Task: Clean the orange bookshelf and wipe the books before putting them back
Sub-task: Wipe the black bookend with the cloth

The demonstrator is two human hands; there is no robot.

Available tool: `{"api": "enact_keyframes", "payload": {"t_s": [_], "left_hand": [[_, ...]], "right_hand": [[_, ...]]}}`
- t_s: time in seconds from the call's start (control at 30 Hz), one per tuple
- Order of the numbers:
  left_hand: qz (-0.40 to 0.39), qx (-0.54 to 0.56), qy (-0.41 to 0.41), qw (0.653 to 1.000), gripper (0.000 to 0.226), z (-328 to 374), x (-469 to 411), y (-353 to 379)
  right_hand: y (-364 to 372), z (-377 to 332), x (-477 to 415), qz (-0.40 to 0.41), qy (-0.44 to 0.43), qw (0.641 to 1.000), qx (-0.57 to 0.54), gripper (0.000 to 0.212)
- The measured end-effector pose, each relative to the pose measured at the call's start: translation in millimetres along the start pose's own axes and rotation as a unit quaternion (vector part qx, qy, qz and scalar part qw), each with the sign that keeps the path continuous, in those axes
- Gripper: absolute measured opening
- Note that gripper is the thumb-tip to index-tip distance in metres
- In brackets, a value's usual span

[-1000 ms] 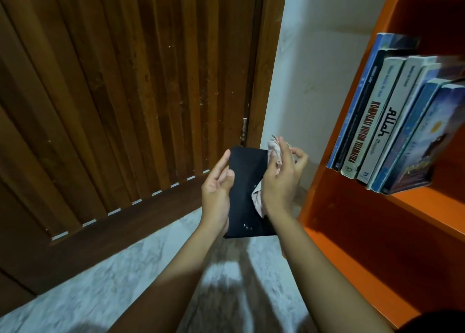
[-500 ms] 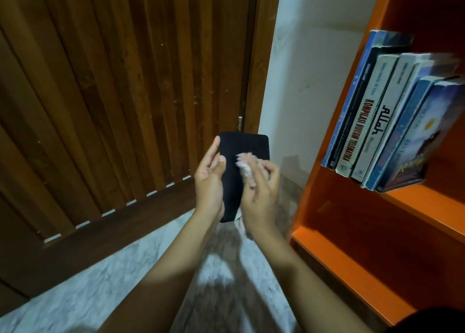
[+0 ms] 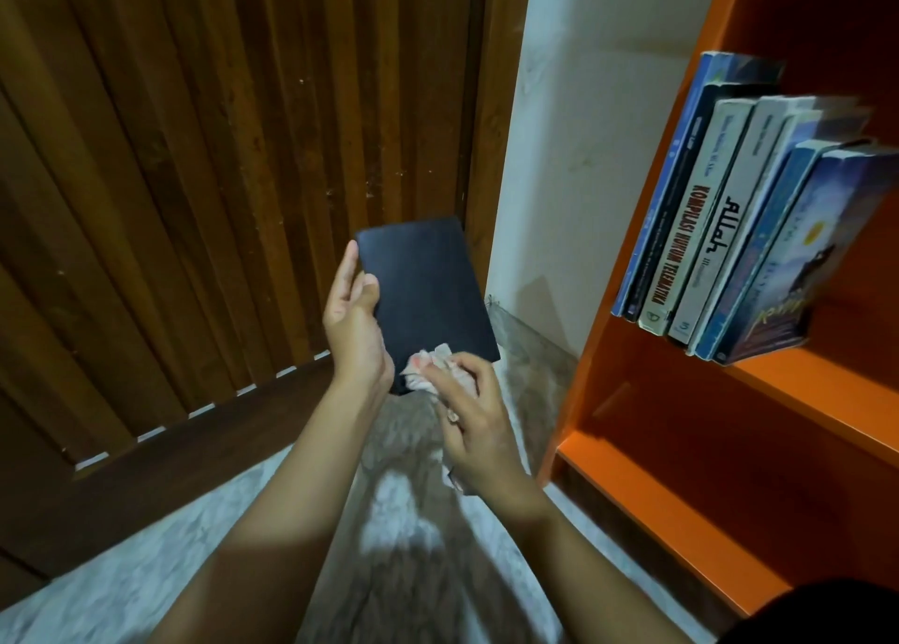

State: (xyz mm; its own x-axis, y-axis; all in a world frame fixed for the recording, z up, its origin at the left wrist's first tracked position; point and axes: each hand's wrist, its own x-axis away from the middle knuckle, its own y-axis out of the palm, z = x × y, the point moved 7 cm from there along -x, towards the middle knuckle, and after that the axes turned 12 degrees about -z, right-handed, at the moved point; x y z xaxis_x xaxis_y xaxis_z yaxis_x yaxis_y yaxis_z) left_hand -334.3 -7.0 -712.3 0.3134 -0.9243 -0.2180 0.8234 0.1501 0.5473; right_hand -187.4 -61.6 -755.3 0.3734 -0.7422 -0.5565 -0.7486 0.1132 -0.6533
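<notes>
A black book (image 3: 425,288) stands upright in front of me, its plain cover facing me. My left hand (image 3: 355,322) holds it along its left edge, thumb on the cover and fingers behind. My right hand (image 3: 469,420) grips a crumpled pale pink cloth (image 3: 430,364) and presses it against the book's lower edge. The orange bookshelf (image 3: 681,512) is on the right. Several books (image 3: 729,225) lean to the left on its upper shelf.
A dark wooden slatted door (image 3: 219,181) fills the left and back. A white wall (image 3: 584,157) lies between the door and the shelf. The floor (image 3: 146,570) is pale marble. The shelf's lower board holds nothing in view.
The cloth in my right hand has slid down the cover from near the top to the bottom edge. The book has turned so its full cover faces me.
</notes>
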Motion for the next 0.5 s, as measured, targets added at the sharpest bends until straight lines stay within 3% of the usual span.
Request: {"api": "enact_keyframes", "payload": {"t_s": [0.13,0.3,0.5], "left_hand": [[0.013,0.024,-0.017,0.999,0.044,6.7,-2.2,-7.4],[0.018,0.061,-0.080,0.995,0.043,1.5,-6.0,-10.9],[-0.021,-0.043,-0.104,0.993,0.040,-8.8,-8.7,-10.8]], "right_hand": [[-22.8,22.2,4.9,0.075,0.101,0.984,-0.124,0.040],[-16.3,27.7,-1.7,-0.012,0.138,0.974,-0.181,0.046],[-12.6,24.0,-9.2,0.021,0.147,0.963,-0.227,0.042]]}}
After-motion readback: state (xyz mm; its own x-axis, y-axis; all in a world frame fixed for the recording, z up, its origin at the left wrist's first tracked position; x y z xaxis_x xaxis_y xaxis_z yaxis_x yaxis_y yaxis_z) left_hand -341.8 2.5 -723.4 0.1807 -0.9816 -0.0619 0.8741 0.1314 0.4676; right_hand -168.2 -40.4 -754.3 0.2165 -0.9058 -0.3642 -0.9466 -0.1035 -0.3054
